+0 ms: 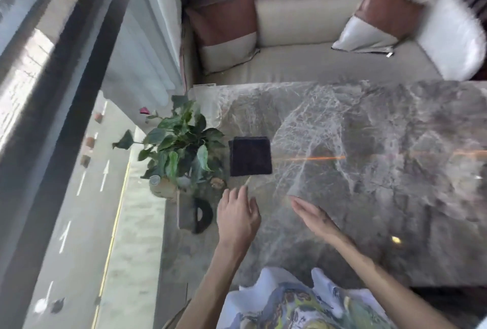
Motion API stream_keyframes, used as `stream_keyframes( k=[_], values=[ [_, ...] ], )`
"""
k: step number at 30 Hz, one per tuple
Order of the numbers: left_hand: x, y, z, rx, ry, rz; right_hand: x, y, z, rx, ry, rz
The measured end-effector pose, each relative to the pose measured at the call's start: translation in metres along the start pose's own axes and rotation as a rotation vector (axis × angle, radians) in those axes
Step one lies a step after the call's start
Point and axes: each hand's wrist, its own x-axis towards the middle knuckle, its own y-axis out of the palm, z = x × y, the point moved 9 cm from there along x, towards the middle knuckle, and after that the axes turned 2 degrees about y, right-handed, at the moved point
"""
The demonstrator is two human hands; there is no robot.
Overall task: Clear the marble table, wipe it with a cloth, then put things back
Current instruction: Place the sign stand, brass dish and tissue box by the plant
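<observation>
Nearest, both hands hover low over the marble desk (369, 144), empty: the left hand (237, 216) with fingers loosely spread, the right hand (313, 219) flat and edge-on, its grip wide with nothing in it. Just left of the left hand lies a dark looped object (201, 219) (too blurred to name). Farther, at the left edge, stands a potted plant (179, 144), and just right of it a dark square cloth (250, 156) lies flat. Clearing seems the step in hand: better to lift the plant by its pot with both hands, upright, than to drag it. Beyond the desk sits a sofa (303, 65) with cushions. The pot is mostly hidden by leaves; the desk's right end is cut off.
</observation>
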Motion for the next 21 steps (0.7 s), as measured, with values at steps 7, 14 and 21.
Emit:
stream_keyframes(
  k=[7,14,21],
  values=[
    [-0.008,0.152,-0.083,0.311,0.099,0.466,-0.054,-0.125,-0.042,-0.543,-0.204,-0.273],
    [-0.032,0.227,-0.193,0.373,0.100,0.476,-0.060,-0.241,-0.129,-0.619,-0.146,-0.271],
    [-0.054,0.273,-0.294,0.325,0.166,0.523,-0.094,-0.336,-0.214,-0.629,-0.006,-0.185]
  ],
)
